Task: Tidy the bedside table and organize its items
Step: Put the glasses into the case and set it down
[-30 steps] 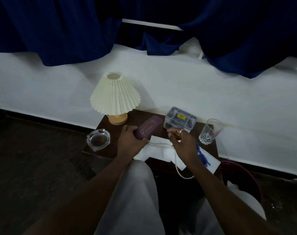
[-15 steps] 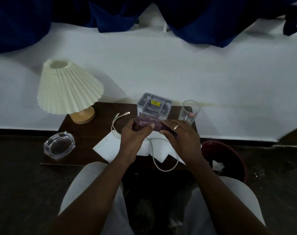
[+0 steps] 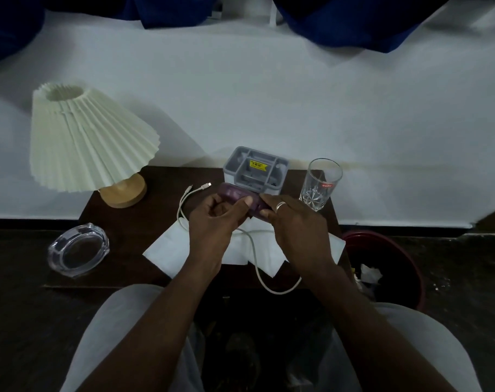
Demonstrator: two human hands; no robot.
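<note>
Purple case [image 3: 242, 197], held over the bench's [image 3: 122, 222] back edge.
Left hand [image 3: 212, 222] and right hand [image 3: 294, 224] both grip it, likely unplugging the white cable [image 3: 253, 250] for tidying.

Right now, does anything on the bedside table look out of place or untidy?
Yes. The white cable sprawls loose over the white paper and hangs off the front edge; the glass ashtray overhangs the left corner.
</note>
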